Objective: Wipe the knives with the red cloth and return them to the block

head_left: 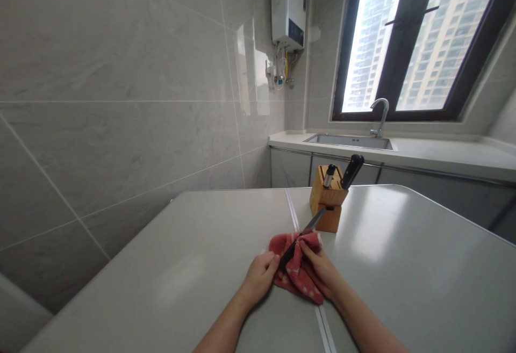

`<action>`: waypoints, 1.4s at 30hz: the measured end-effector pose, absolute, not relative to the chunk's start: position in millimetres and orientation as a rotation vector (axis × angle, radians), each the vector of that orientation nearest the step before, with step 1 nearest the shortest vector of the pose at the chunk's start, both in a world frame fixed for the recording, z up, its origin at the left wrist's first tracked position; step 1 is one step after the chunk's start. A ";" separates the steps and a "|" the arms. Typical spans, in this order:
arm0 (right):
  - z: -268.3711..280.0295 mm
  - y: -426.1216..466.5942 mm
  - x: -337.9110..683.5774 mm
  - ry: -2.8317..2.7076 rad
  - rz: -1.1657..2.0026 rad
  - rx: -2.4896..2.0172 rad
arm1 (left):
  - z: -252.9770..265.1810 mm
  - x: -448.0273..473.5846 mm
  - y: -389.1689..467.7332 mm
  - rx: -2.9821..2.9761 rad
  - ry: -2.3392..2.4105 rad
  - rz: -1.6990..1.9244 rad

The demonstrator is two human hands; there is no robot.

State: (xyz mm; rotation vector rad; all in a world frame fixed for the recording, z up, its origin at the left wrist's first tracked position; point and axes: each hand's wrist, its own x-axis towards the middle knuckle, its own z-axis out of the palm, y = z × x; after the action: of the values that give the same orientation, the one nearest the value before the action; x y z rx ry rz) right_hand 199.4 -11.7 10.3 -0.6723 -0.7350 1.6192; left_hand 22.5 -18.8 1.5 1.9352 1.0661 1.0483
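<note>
A kitchen knife (pixel 311 224) was held at a slant just above the tabletop (pixel 193 267), its blade pointing to about one o'clock, with twelve straight away from the person. A red cloth (pixel 300 275) with pale marks was bunched around part of it.

The left hand (pixel 262 275), at nine o'clock of the cloth, had its fingers curled around the dark handle. The right hand (pixel 320 269), at three o'clock, pinched the cloth against the blade, thumb and fingers close together.

At one o'clock, just beyond the cloth, a wooden knife block (pixel 328 198) stood upright on the tabletop. A large black handle (pixel 352 170) and a shorter black-and-silver handle (pixel 329 175) stuck out of its top. The blade's tip overlapped the block in view; whether they touched could not be told.

Farther off at one o'clock, a steel sink (pixel 342 141) with a curved tap (pixel 381 119) was set in a pale counter (pixel 439 151) below a dark-framed window (pixel 427 63). At twelve o'clock a white water heater (pixel 282 6) hung high; any writing on its dark panel was too small to read. Grey wall tiles (pixel 121 63) filled ten o'clock.
</note>
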 end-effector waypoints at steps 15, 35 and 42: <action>5.0 -10.4 201.2 -0.768 1.634 -0.697 | 0.3 20.6 -15.2 2.011 1.056 1.067; -2.2 -9.4 203.0 -0.939 1.554 -0.814 | -4.9 20.3 -12.0 1.983 1.071 1.042; 2.2 -10.1 203.3 -0.993 1.490 -0.853 | -3.6 21.1 -13.4 1.953 1.047 1.068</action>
State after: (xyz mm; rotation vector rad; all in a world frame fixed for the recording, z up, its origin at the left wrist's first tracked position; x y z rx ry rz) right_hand 203.3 -10.1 2.2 -0.8533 -0.9935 1.4905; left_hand 21.1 -13.4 -3.6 1.9526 1.0468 1.0683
